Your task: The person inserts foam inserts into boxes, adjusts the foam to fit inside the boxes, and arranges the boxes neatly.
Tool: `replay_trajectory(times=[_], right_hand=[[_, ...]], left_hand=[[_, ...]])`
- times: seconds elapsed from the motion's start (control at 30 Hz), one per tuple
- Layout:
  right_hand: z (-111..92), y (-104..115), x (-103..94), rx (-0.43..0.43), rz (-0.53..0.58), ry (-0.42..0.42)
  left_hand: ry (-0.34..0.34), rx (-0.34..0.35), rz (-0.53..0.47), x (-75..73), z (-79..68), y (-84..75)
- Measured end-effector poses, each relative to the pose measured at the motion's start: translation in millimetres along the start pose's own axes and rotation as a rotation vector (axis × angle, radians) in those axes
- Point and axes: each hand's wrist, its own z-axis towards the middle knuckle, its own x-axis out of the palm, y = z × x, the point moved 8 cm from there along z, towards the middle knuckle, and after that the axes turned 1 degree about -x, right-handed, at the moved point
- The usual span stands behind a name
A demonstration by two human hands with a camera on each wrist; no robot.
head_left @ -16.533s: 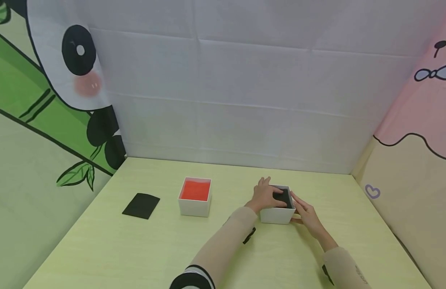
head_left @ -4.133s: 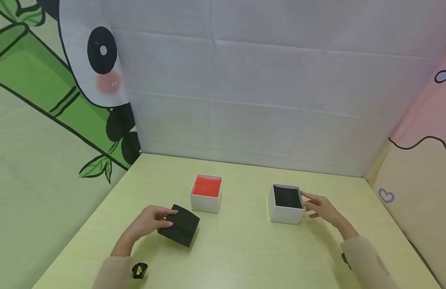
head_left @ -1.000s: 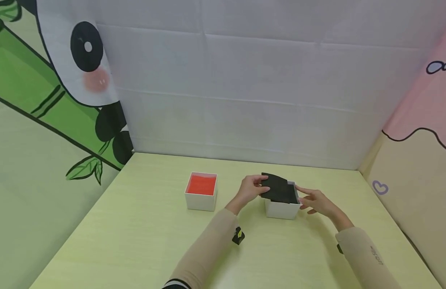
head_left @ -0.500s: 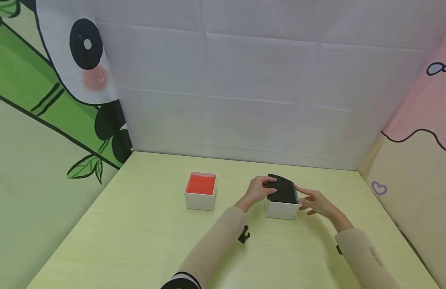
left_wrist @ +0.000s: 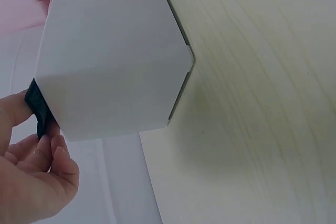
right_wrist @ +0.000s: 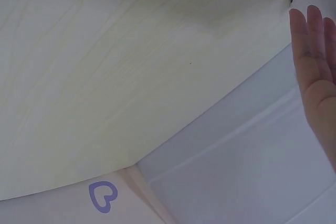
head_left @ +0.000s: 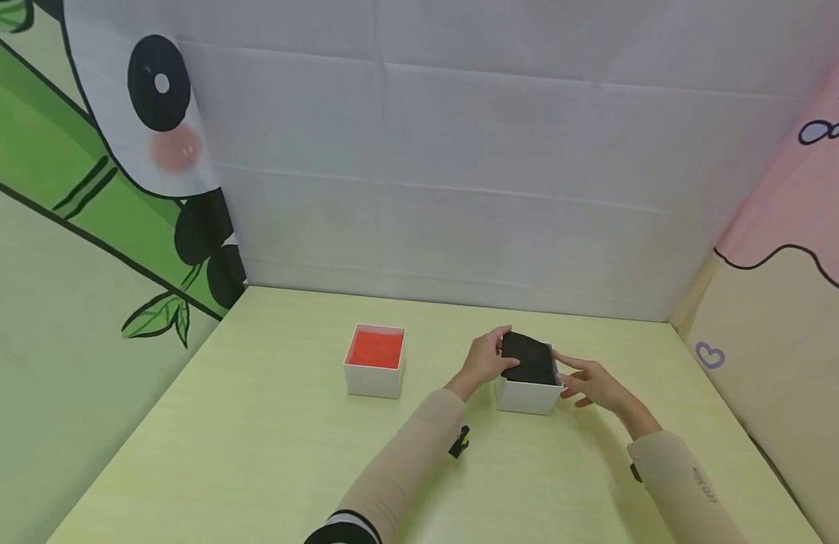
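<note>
In the head view my left hand [head_left: 483, 361] pinches the left edge of a thin black square sheet [head_left: 530, 359]. The sheet lies tilted over the mouth of a white box [head_left: 528, 397], its near and right edges down at the rim. From the left wrist, a dark fold of the sheet [left_wrist: 38, 106] shows between thumb and fingers, right at the rim of the box [left_wrist: 110, 61]. My right hand [head_left: 596, 387] rests its fingertips along the box's right wall. Those fingers [right_wrist: 310, 40] look straight in the right wrist view. The sheet hides the box's inside.
Left of it, a second white box [head_left: 372, 381] holds a red sheet [head_left: 376, 350] near its top. Both boxes stand on a pale wood-grain table [head_left: 269, 438]. A white cloth backdrop [head_left: 446, 249] closes off the back, with printed panels at both sides.
My left hand has brought the black sheet from the left table onto the right box. Lately the sheet has shifted right and settled lower over the mouth. The right hand stays at the box's wall.
</note>
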Motion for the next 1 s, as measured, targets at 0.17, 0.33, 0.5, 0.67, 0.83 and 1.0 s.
replay_trajectory(times=[0.17, 0.33, 0.5, 0.67, 0.83, 1.0], right_hand=[[-0.3, -0.7, 0.4, 0.002, 0.006, 0.001], [0.1, -2.9, 0.7, 0.016, 0.014, 0.002], [0.4, -4.7, 0.3, 0.016, 0.018, 0.008], [0.5, -5.2, -0.4, 0.01, 0.017, 0.007], [0.3, -5.5, 0.8, 0.016, 0.015, 0.006], [-0.7, -5.0, 1.7, 0.016, 0.014, 0.005]], left_hand=[[-0.066, -0.002, 0.184, -2.7, 0.9, 2.0], [-0.072, -0.017, 0.182, -1.6, 3.3, 6.2], [-0.04, -0.035, 0.149, 3.6, 6.4, 9.0], [-0.015, -0.114, 0.156, 7.3, 7.8, 11.0], [0.0, -0.202, 0.196, 8.9, 7.2, 10.3], [0.01, -0.243, 0.265, 9.9, 6.0, 8.6]])
